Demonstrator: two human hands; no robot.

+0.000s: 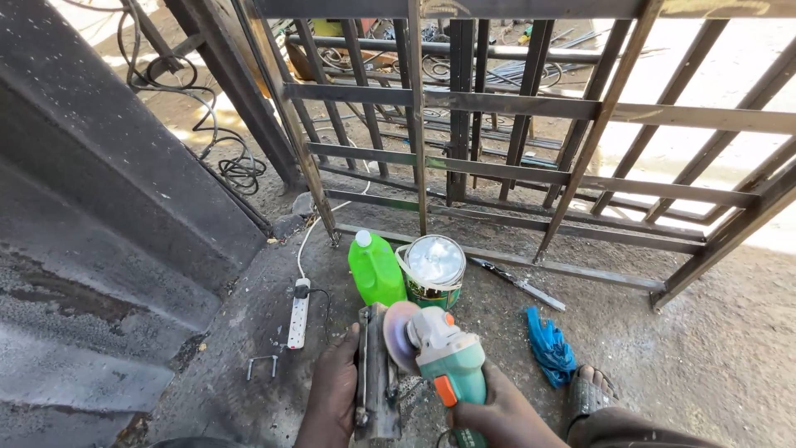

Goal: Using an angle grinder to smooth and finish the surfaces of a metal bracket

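Note:
My left hand [333, 390] grips the left side of a short rusty steel piece [375, 382] that stands on end on the concrete floor at the bottom centre. My right hand [497, 415] holds a green and grey angle grinder [444, 357] by its body. The grinder's disc [398, 334] rests against the upper right edge of the steel piece.
A bright green plastic jug [375, 270] and an open paint tin [434, 270] stand just beyond the steel piece. A white power strip [298, 313] lies to the left, a blue rag [549, 348] and my sandalled foot [590, 390] to the right. Welded steel frames [514, 174] lean behind.

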